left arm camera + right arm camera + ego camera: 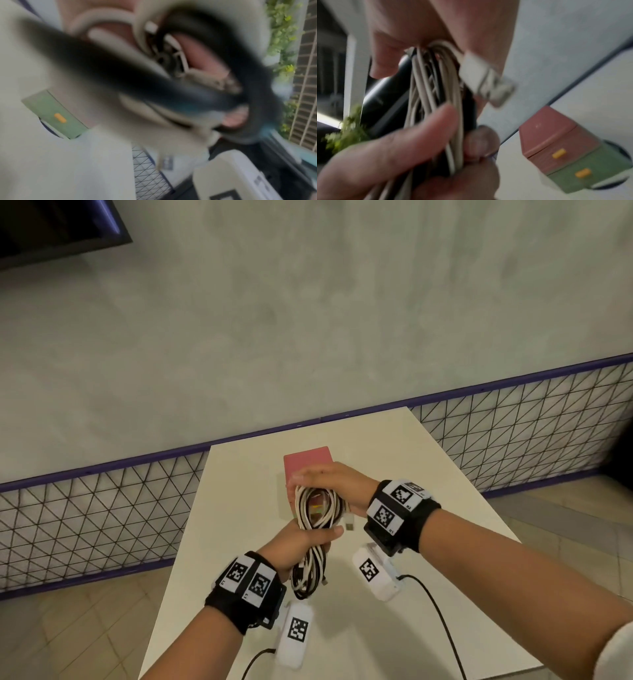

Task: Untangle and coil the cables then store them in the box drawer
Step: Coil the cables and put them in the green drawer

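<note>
A bundle of black and white cables point(315, 508) is held in loops above the white table point(411, 474). My left hand point(305, 539) grips the bundle round its middle, and the lower loops point(308, 577) hang below the fist. My right hand point(327, 478) curls over the top of the loops. A white USB plug point(348, 523) sticks out on the right, seen close in the right wrist view point(488, 81). Behind the hands stands the box drawer point(308, 462), pink on top, with pink and green drawers and orange handles point(565, 155). The left wrist view shows blurred cables point(154, 88) and a green drawer point(56, 115).
A wire-mesh fence with a purple rail point(513, 422) runs behind the table. White tagged wrist units point(296, 631) point(375, 573) trail black leads over the near table. Tiled floor point(68, 628) lies to the left and right. A dark screen point(51, 227) hangs top left.
</note>
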